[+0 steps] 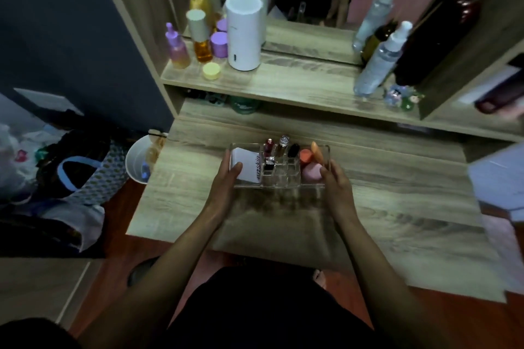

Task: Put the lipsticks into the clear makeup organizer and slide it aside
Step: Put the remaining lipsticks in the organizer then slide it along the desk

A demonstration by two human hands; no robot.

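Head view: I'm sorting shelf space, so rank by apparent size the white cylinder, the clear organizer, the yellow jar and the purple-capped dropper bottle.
1. clear organizer, nearer the camera, so unsure against the next
2. white cylinder
3. purple-capped dropper bottle
4. yellow jar

On the far shelf (283,79), a white cylinder (243,31) is standing beside purple-capped bottles (175,47) on the left, while clear spray bottles (380,62) are leaning at the right. A white bin (139,161) is sitting left of the desk (397,193), beside what may be bags (56,178).
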